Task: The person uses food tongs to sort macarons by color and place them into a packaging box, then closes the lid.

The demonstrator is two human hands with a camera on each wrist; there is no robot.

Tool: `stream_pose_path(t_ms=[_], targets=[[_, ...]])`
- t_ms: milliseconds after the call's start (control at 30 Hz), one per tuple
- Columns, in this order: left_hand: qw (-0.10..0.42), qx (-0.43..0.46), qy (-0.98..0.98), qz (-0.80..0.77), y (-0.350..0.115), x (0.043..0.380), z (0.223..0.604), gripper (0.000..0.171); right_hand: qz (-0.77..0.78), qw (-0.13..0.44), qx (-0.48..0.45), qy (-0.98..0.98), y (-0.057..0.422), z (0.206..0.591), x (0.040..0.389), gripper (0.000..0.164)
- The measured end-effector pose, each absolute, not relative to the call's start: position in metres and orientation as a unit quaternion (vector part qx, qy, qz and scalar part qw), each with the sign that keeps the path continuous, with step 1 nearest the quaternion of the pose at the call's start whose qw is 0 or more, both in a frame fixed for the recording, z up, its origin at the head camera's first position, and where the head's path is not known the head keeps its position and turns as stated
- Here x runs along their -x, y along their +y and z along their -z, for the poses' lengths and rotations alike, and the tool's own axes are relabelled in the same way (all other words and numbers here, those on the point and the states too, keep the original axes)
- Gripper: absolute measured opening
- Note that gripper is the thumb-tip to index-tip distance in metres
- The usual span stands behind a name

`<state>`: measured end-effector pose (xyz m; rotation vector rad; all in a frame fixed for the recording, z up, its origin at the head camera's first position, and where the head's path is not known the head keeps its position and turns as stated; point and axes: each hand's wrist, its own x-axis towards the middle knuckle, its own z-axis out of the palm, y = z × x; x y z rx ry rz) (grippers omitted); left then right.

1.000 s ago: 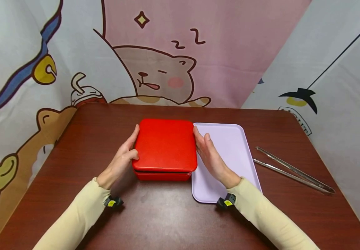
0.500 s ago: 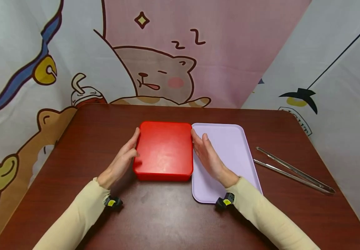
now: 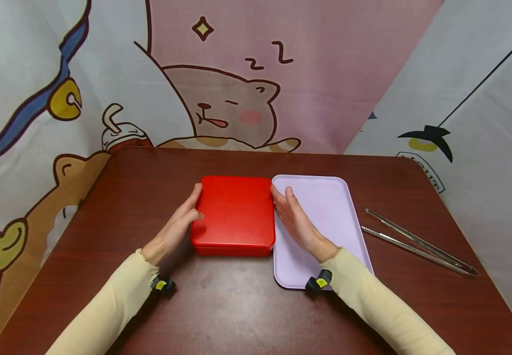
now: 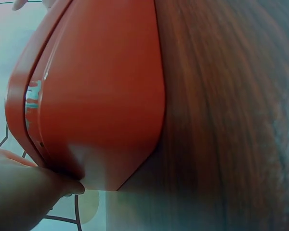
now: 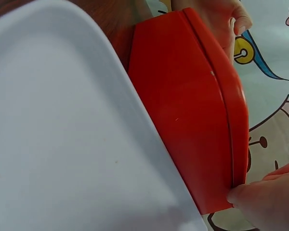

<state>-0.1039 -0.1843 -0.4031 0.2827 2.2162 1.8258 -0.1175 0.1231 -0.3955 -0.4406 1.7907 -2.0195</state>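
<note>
A square red lidded box (image 3: 234,251) stands on the table, its smooth red lid (image 3: 237,212) lying over the top. My left hand (image 3: 174,228) is at the left side, fingers fairly straight and the thumb near the lid's edge. Along the right side lies my right hand (image 3: 299,224), fingers extended with the thumb raised. In the left wrist view, a pale chipped patch (image 4: 32,94) shows just below the lid's edge, and fingertips touch the far corner. Fingertips of the right hand (image 5: 269,195) meet the lid's seam in the right wrist view.
A pale purple tray (image 3: 327,202) lies right beside the box, partly under my right forearm. Farther right rest metal tongs (image 3: 420,242), their arms spread. The brown table (image 3: 234,310) ends at a cartoon-printed curtain (image 3: 327,64).
The lid has come down onto the box, and the dark gap at the front has closed. Both hands sank slightly with it; the left thumb lifted a little off the lid.
</note>
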Motion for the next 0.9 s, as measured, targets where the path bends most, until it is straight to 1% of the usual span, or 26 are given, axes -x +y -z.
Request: stream_pose_path(t_ms=[100, 233, 333, 400, 467, 633, 767, 900], targets=[[0.132, -0.087, 0.782, -0.603, -0.185, 0.105, 0.403, 0.080, 0.714, 0.207, 0.158, 0.650, 0.123, 0.396, 0.118, 0.101], [0.125, -0.103, 0.817, -0.554, -0.185, 0.106, 0.405, 0.079, 0.697, 0.211, 0.157, 0.667, 0.124, 0.395, 0.118, 0.090], [0.108, -0.131, 0.859, -0.483, -0.186, 0.106, 0.409, 0.085, 0.646, 0.201, 0.162, 0.718, 0.127, 0.392, 0.118, 0.082], [0.096, -0.147, 0.888, -0.426, -0.189, 0.106, 0.411, 0.093, 0.584, 0.187, 0.174, 0.771, 0.130, 0.391, 0.118, 0.081], [0.085, -0.160, 0.910, -0.374, -0.192, 0.105, 0.413, 0.098, 0.506, 0.170, 0.194, 0.823, 0.134, 0.388, 0.118, 0.085], [0.065, -0.186, 0.941, -0.276, -0.199, 0.107, 0.415, 0.107, 0.362, 0.142, 0.236, 0.890, 0.142, 0.385, 0.117, 0.104], [0.062, -0.203, 0.948, -0.239, -0.202, 0.111, 0.415, 0.109, 0.307, 0.144, 0.261, 0.904, 0.144, 0.388, 0.118, 0.114], [0.065, -0.210, 0.952, -0.215, -0.202, 0.111, 0.413, 0.108, 0.289, 0.151, 0.274, 0.905, 0.143, 0.390, 0.118, 0.119]])
